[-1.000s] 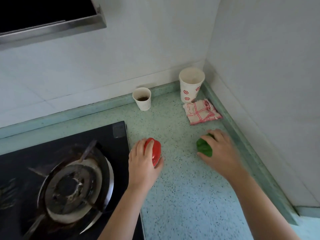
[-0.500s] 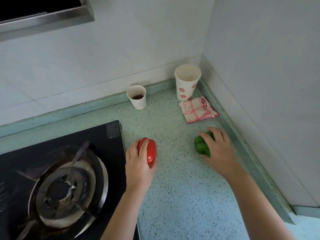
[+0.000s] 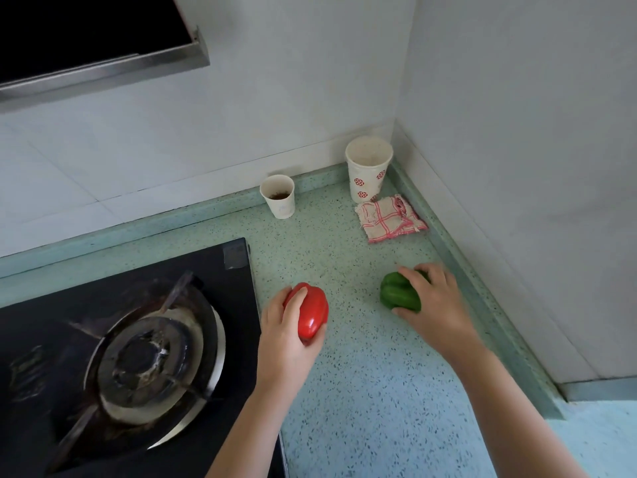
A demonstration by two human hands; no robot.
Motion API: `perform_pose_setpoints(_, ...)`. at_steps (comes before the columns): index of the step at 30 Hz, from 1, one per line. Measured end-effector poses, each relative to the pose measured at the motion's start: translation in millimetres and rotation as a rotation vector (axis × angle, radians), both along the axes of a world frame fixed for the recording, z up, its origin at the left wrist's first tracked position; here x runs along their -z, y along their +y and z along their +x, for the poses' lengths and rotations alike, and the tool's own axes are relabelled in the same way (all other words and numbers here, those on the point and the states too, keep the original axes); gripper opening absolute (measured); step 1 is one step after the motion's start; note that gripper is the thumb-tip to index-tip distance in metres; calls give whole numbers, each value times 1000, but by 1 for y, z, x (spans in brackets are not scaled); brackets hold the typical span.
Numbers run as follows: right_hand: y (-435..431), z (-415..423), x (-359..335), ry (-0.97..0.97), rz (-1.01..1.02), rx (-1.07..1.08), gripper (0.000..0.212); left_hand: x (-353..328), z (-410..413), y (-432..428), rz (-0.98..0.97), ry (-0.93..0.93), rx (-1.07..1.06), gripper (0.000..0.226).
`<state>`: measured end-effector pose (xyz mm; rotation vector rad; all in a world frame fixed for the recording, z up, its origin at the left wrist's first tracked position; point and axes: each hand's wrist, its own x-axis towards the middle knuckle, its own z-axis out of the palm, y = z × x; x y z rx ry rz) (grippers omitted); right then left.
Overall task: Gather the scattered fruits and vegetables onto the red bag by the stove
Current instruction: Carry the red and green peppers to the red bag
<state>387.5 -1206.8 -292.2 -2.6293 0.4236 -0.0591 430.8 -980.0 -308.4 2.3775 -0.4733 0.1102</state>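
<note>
Since the previous frame, both peppers show more from under my fingers. Left hand (image 3: 286, 336) wraps the red pepper (image 3: 312, 312), long axis running away from me, just beside the stove (image 3: 120, 339). Right hand (image 3: 434, 305) grips the green pepper (image 3: 398, 294) near the raised counter edge (image 3: 482, 315). Red bag not in view. Open counter (image 3: 362, 391) lies toward me.

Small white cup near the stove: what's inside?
The small white cup holds a dark brown layer at its bottom; liquid or dregs, cannot tell. Its near wall hides the front of the bottom.
</note>
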Motion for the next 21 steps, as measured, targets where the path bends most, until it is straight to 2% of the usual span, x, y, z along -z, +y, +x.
perform_pose_setpoints(13,70,-52,-58,-278,75,-98,67,-61,-68,43,-294,19,-32,62)
perform_pose_setpoints(21,134,-82,-82,-318,98,-243,68,-70,-102,95,-368,22,-143,60)
